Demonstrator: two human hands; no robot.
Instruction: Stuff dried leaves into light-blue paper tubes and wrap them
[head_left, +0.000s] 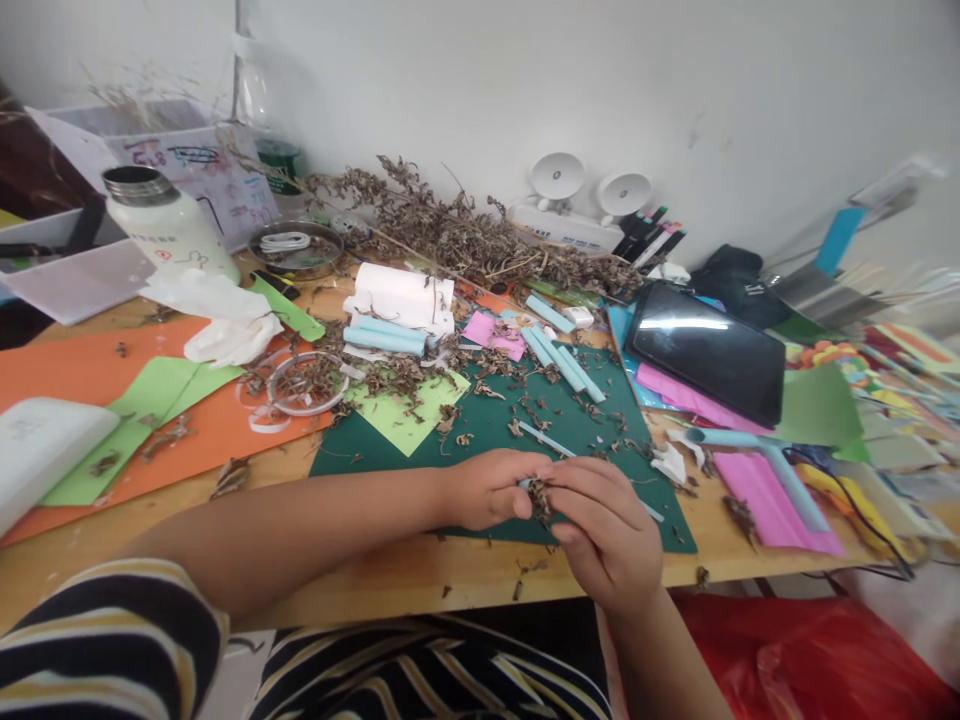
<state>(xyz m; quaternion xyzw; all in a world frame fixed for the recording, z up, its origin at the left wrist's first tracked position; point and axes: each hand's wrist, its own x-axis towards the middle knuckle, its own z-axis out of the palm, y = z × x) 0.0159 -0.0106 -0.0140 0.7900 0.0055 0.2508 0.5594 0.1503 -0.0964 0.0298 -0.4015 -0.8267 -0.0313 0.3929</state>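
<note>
My left hand (487, 488) is closed around a light blue paper tube (525, 483), of which only a small end shows. My right hand (609, 528) is cupped against that end, its fingers bent over a pinch of dried leaves (539, 500). Both hands meet above the front of a dark green cutting mat (487, 430). Beyond them on the mat are several more blue paper tubes (562, 362), a thin pale stick (546, 438) and scattered leaf crumbs. A light green paper sheet (409, 425) with leaves on it lies left of these.
A pile of dried stems and leaves (450, 225) runs along the wall. At left stand a white bottle (169, 230) and a roll of clear tape (307, 385) on orange paper (217, 440). To the right are a black tablet (705, 350), pink paper (780, 500) and a yellow glue gun (847, 500).
</note>
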